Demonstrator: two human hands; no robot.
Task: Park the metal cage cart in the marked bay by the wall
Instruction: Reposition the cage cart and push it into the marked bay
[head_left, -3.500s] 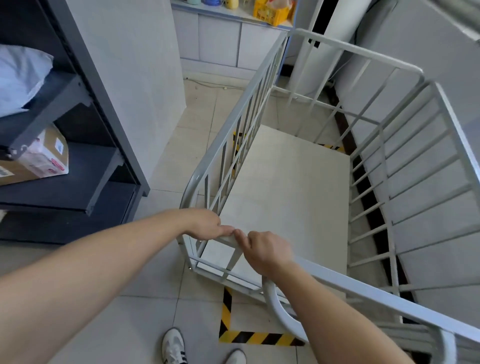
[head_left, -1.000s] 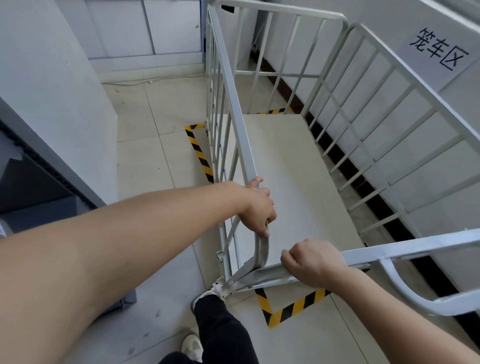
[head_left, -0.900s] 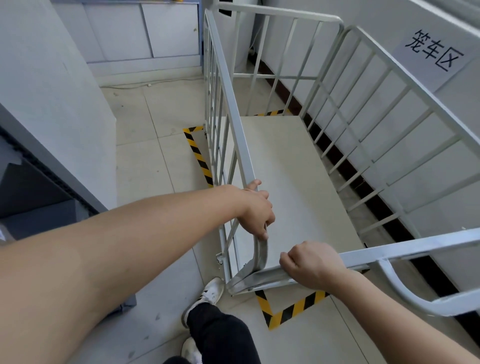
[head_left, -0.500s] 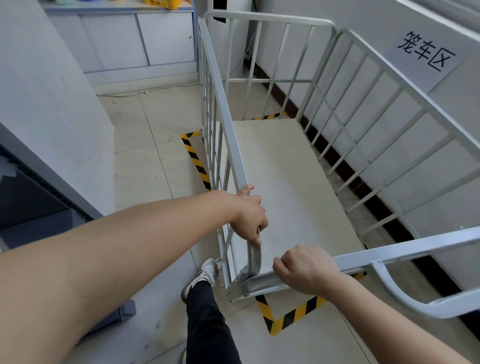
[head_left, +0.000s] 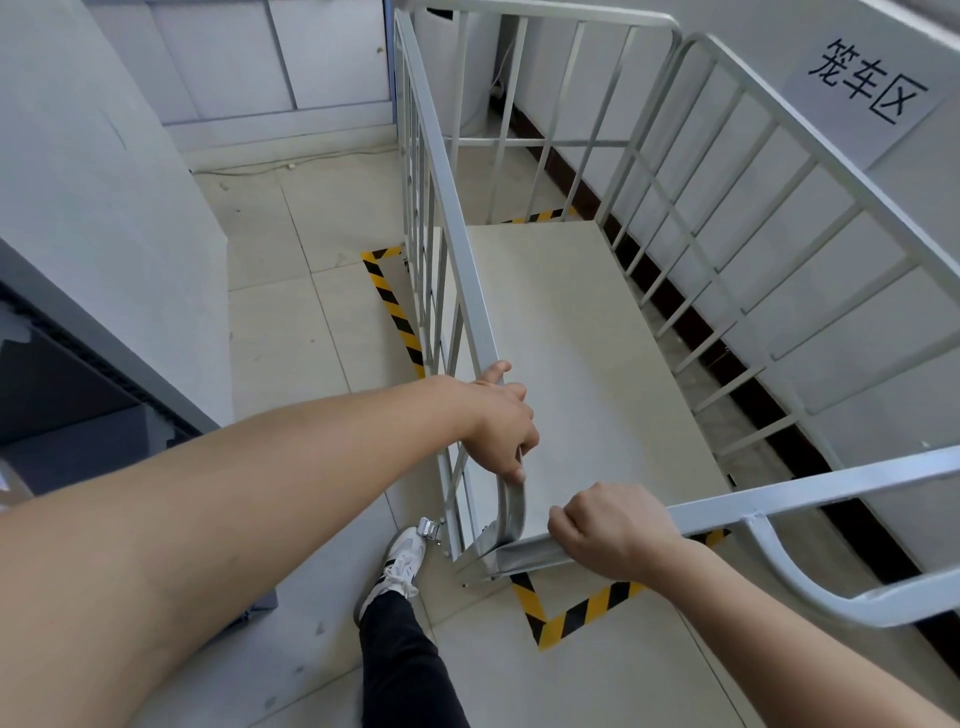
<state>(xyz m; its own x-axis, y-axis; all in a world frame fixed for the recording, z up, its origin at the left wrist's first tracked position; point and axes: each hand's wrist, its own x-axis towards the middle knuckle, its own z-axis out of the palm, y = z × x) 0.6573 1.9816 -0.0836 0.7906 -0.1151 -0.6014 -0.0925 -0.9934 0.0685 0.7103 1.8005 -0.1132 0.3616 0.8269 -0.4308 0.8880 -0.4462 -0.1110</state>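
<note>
The metal cage cart (head_left: 592, 358) is silver-grey with barred sides and a bare pale deck. It stands alongside the right wall, inside the bay marked by yellow-and-black floor tape (head_left: 569, 621). My left hand (head_left: 498, 418) grips the curved near corner of the cart's left rail. My right hand (head_left: 615, 530) is closed around the cart's near top rail. My left foot in a white shoe (head_left: 397, 564) rests by the silver brake pedal (head_left: 430, 530) at the cart's near left corner.
A white paper sign (head_left: 865, 85) with black characters hangs on the right wall above the cart. A dark metal shelf unit (head_left: 78, 395) stands at the left. White cabinets (head_left: 280, 57) line the far wall, with a tiled floor (head_left: 291, 332) in between.
The cart swung from an angle into line with the right wall over the taped bay. My left hand shifted from the near rail onto the corner. My left foot moved forward to the brake pedal.
</note>
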